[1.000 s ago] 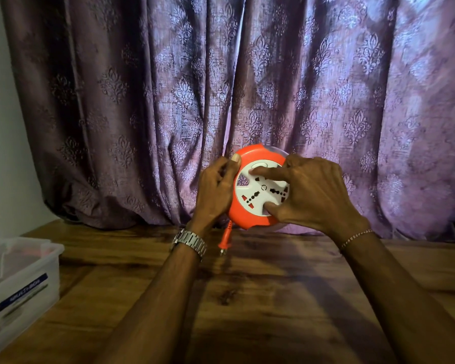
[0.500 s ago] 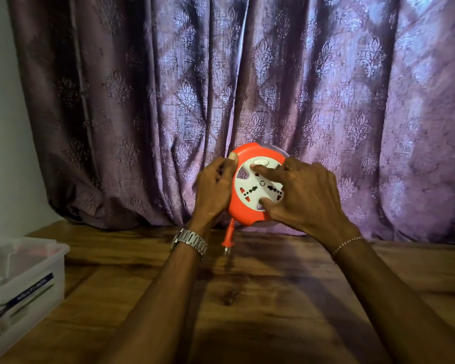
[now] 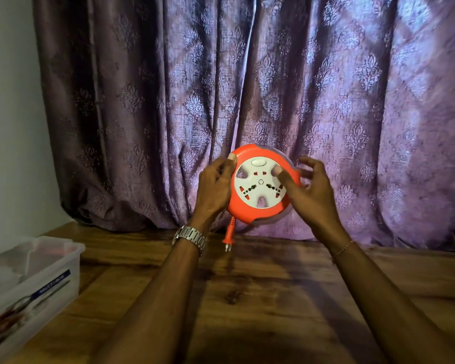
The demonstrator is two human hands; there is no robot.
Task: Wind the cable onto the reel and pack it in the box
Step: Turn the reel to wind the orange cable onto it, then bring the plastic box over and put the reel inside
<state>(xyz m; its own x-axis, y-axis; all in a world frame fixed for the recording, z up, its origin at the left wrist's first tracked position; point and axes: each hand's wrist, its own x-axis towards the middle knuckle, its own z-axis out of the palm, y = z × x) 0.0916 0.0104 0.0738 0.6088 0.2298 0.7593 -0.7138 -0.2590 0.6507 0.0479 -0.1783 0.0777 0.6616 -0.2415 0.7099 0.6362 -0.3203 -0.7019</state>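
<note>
The reel (image 3: 260,185) is held upright in the air above the worktop (image 3: 247,298), in front of the curtain (image 3: 326,88), its white socket face toward the camera. The left hand (image 3: 213,187) grips the orange rim at 9 o'clock, thumb on the front edge and fingers curled behind. The right hand (image 3: 307,190) sits at 3 o'clock with its thumb pressed on the white face; its other fingers are spread loosely past the rim and a little blurred, so whether they hold anything I cannot tell. Only a short tail with the plug (image 3: 227,236) hangs from the reel at 6 o'clock, so winding looks nearly done. The likely next move is turning the face to draw in that tail, then carrying the reel to the box (image 3: 37,279), well apart at 8 o'clock.
</note>
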